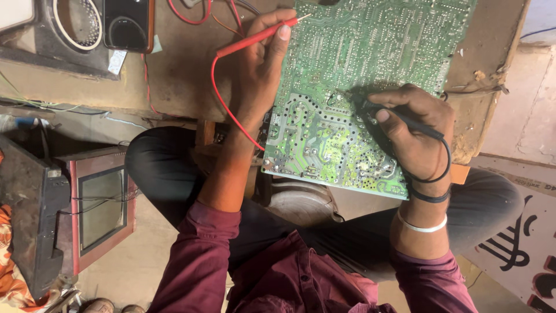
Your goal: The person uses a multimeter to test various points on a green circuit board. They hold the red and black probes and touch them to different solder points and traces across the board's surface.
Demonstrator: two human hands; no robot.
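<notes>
From the head camera, a large green printed circuit board lies solder side up on a worn brown counter, its near edge hanging over toward the person's lap.

The left hand sits at about ten o'clock from the board's middle, fingers closed in a pen grip around a slim red plastic test probe. Its metal tip rests at the board's far left edge, near twelve o'clock, and a red lead loops back down past the wrist.

The right hand lies at about three o'clock on the board, closed likewise around a thin black test probe whose tip points left to a cluster of solder joints near the middle. Its black lead curls around the wrist (which also wears a dark band and a pale bangle).

To probe well here, I judge it best that each tip stand on one joint only, held steady and fairly upright so it cannot slip and bridge a neighbouring pad. The heel of each hand braced on the board or counter would help.

At nine o'clock, on the floor, stands a small red-framed screen unit. At eleven o'clock a dark device with a round white-rimmed grille sits on the counter.
</notes>
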